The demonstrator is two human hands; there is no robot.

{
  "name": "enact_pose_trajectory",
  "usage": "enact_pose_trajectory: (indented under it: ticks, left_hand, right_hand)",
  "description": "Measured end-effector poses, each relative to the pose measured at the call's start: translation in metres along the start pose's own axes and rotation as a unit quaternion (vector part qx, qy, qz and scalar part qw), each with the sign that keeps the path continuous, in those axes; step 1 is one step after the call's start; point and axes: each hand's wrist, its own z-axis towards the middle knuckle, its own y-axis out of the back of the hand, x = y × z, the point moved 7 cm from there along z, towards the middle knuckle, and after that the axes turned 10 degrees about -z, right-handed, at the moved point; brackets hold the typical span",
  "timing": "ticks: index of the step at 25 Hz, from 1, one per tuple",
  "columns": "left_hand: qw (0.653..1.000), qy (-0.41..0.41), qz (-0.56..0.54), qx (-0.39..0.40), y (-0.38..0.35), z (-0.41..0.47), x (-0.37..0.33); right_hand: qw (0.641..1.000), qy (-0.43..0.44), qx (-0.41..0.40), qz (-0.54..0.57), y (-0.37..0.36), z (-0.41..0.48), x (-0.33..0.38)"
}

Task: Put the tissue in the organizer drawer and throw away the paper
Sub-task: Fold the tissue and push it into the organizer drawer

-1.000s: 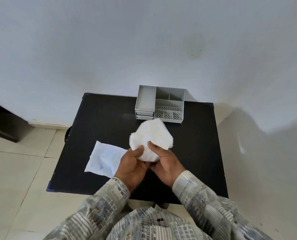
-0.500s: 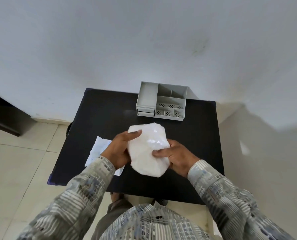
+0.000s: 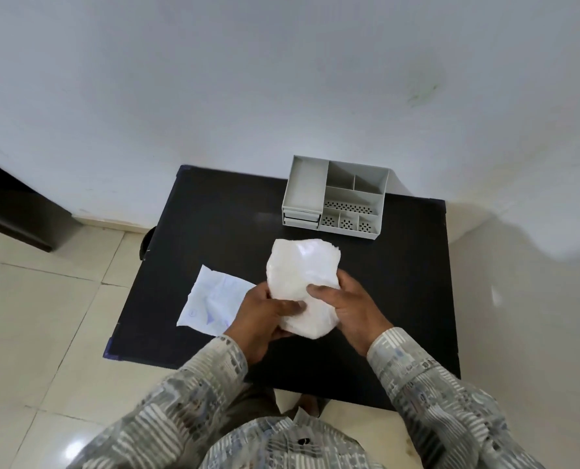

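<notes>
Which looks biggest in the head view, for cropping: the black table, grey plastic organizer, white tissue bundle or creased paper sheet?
Largest to smallest as seen:
1. black table
2. white tissue bundle, held up nearer the camera, so possibly flattered
3. grey plastic organizer and creased paper sheet: alike; the paper is partly hidden by the left hand

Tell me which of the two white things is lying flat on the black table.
The creased white paper sheet with blue marks, left of the hands. The bulkier white tissue pack is held above the table by the left hand and right hand.
</notes>
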Motion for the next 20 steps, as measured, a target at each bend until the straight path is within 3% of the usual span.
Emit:
enact_pose_trajectory:
  ticks: [2,4,7,10,12,15,20]
  left_hand:
    - [0.998,-0.028,-0.011,-0.053,0.012,0.015,-0.008]
    - [0.997,-0.042,0.003,-0.072,0.017,0.029,-0.018]
    - [0.993,-0.014,0.114,-0.015,0.006,0.041,-0.028]
    - [0.979,0.023,0.204,0.000,-0.003,0.070,-0.059]
    - [0.986,-0.003,0.165,-0.036,-0.003,0.105,-0.087]
    - [0.998,0.037,-0.012,-0.052,-0.007,0.165,-0.106]
    - [0.989,0.099,-0.070,-0.082,-0.006,0.223,-0.102]
  right_hand:
    - [0.997,0.006,0.012,0.070,-0.014,0.008,-0.002]
    - [0.998,0.010,-0.026,0.058,-0.019,0.020,-0.006]
    - [0.994,-0.007,-0.112,-0.021,-0.014,0.041,-0.014]
    - [0.988,-0.035,-0.146,0.029,-0.002,0.060,-0.014]
    - [0.983,-0.041,-0.166,0.071,0.008,0.068,-0.009]
    - [0.974,-0.047,-0.190,0.113,0.024,0.075,-0.008]
    - [0.956,-0.061,-0.234,0.165,0.037,0.083,-0.017]
